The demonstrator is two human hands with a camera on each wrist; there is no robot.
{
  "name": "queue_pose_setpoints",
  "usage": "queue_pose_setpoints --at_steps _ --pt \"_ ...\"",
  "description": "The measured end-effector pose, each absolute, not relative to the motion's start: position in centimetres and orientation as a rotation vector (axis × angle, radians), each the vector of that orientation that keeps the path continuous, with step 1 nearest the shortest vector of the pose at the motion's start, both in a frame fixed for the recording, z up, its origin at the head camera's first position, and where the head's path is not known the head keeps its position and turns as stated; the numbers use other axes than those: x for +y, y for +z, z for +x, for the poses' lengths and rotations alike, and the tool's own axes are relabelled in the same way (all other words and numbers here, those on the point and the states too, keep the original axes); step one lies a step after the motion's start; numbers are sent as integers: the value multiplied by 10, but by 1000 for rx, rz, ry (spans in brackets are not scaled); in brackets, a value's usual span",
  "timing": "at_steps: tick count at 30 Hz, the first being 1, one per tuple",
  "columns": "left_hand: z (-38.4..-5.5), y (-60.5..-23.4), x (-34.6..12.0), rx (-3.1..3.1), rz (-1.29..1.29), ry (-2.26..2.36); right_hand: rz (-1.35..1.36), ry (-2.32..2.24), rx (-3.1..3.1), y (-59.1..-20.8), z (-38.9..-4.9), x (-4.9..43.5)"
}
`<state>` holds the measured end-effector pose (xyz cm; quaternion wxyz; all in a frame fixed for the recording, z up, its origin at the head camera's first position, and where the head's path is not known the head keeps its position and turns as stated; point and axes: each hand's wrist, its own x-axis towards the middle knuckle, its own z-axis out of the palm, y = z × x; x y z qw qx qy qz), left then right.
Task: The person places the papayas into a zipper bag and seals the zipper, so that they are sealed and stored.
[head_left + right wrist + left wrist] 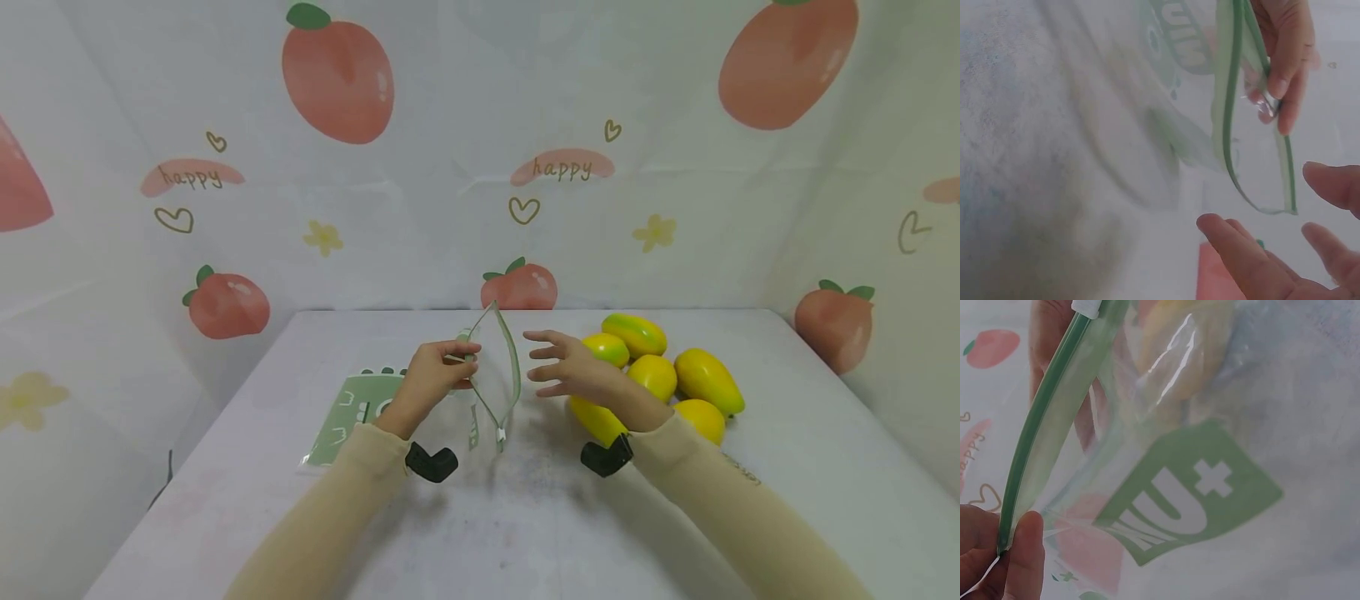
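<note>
My left hand (435, 377) pinches one side of the rim of a clear zip bag (516, 358) between thumb and fingers. Green strips edge its mouth, which gapes wide, and a white slider (501, 434) sits at the near end. In the left wrist view, a green printed label (1191, 494) shows on the bag's clear wall. Just right of the mouth, my right hand (573, 367) is held up with its fingers spread and nothing in them. The right wrist view has its fingertips (1210, 223) close below the bag's green rim (1229, 112).
Several yellow mangoes (652, 379), some tinged green, lie grouped on the right of the white table (525, 533), partly behind my right forearm. A flat green printed bag (360, 400) lies on the left. A fruit-patterned cloth (435, 208) hangs behind the table.
</note>
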<state>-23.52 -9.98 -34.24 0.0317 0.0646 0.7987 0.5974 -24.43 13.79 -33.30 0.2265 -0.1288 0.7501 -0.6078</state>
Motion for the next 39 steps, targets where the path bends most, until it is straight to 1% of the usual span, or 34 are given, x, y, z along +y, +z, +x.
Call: queue_pose_setpoints --at_steps 9,20,29,39 --pt "-235 -342 -102 2461 207 1827 -361 -1652 2177 -314 -234 163" --pt "-234 -343 -103 2459 201 1830 -549 -1586 2471 -304 -217 198" --pt "-233 -343 -102 2444 170 1841 -595 -1607 2622 -311 -201 217" --pt "-235 -346 -103 2445 161 1837 -476 -1548 2670 -338 -198 216"
